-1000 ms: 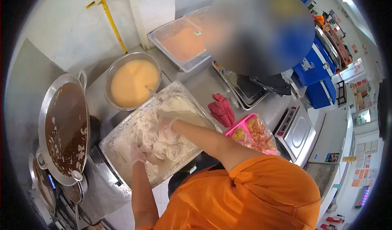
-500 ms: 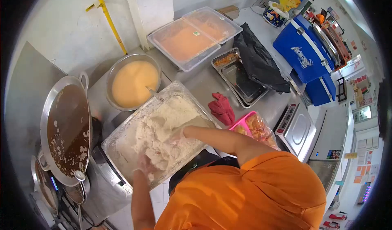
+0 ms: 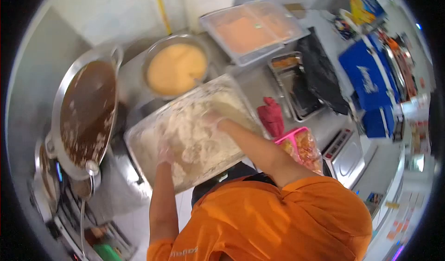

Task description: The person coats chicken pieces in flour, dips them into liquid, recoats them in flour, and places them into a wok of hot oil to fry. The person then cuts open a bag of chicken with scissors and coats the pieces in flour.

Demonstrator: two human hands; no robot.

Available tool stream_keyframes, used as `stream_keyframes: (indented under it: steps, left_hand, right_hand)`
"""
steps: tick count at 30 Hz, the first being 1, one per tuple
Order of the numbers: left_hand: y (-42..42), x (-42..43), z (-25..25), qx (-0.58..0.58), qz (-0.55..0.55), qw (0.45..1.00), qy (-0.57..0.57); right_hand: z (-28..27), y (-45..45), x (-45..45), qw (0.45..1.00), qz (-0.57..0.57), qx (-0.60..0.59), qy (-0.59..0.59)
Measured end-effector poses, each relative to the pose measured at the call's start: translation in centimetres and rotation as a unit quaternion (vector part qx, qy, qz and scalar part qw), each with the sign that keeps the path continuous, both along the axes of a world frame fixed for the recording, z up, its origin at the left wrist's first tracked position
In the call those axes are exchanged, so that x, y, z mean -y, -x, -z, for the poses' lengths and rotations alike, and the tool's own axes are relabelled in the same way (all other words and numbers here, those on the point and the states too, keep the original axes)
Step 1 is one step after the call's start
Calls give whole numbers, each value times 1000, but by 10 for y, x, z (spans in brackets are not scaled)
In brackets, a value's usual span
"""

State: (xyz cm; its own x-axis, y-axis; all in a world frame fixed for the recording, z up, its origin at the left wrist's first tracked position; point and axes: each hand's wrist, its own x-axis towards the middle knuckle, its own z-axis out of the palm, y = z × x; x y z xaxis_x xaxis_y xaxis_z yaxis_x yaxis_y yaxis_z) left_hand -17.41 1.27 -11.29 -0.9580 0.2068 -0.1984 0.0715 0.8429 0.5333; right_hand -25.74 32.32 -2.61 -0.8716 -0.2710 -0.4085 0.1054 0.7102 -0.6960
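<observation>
A metal tray (image 3: 248,106) of white flour (image 3: 185,122) lies at the centre, lumps coated in flour among it. My left hand (image 3: 165,152), in a thin clear glove, is down in the flour at the tray's left side. Further back and to the right, my right hand (image 3: 212,120), also gloved, touches the flour. Blur and flour hide the fingers of both hands, and nothing held can be made out. Behind the tray stands a metal bowl of pale orange liquid (image 3: 176,69), with a utensil handle leaning in it.
At the left is a large pan of dark oil (image 3: 88,110), a smaller pan beside it. Behind are lidded containers of orange powder (image 3: 241,34). To the right are a red cloth (image 3: 271,117), a pink basket with bagged food (image 3: 306,147), metal trays, a scale (image 3: 347,157) and blue coolers (image 3: 368,73).
The view has shifted, moving the tray, bowl and pan within the picture. Both hands remain at the flour, with the left one higher in the picture. A head-high blurred patch has gone from the upper right.
</observation>
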Motion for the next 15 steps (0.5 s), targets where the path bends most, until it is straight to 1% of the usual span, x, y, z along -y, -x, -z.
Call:
stream_keyframes:
  steps: [1,2,3,4,5,6,7,8,9,11,12,14,15]
  left_hand:
    - [4,0,3,-46,105,987,111]
    - [7,-5,2,-70,170,968,171]
    - [13,-13,2,-78,209,953,204]
    - [14,-30,-5,-58,181,971,142]
    - [15,-47,-12,-41,154,984,78]
    - [9,-60,-41,55,59,996,32]
    - [11,-50,-19,135,-2,989,-51]
    - [14,-40,3,207,-78,966,-138]
    - [17,-31,25,262,-159,929,-210]
    - [5,-22,-34,249,-77,963,-74]
    - [-3,-16,-54,240,-41,970,-28]
    - [-20,-2,-81,230,5,973,9]
    - [-30,2,-93,231,16,973,2]
  right_hand:
    - [10,9,-2,997,-53,20,60]
    - [37,11,10,993,-37,20,107]
    - [35,11,18,983,-1,99,156]
    - [23,11,20,964,37,176,195]
    - [5,4,27,948,77,225,210]
    - [-14,-3,34,929,121,271,223]
    - [-41,-10,42,920,164,281,219]
    - [-48,-13,44,933,158,270,179]
    - [-54,-15,47,944,151,259,137]
    - [-39,-20,21,981,38,190,-21]
    - [-14,-19,-2,986,-66,137,-65]
    - [-35,-27,-34,972,-159,146,-88]
    - [-50,-38,-44,967,-211,126,-66]
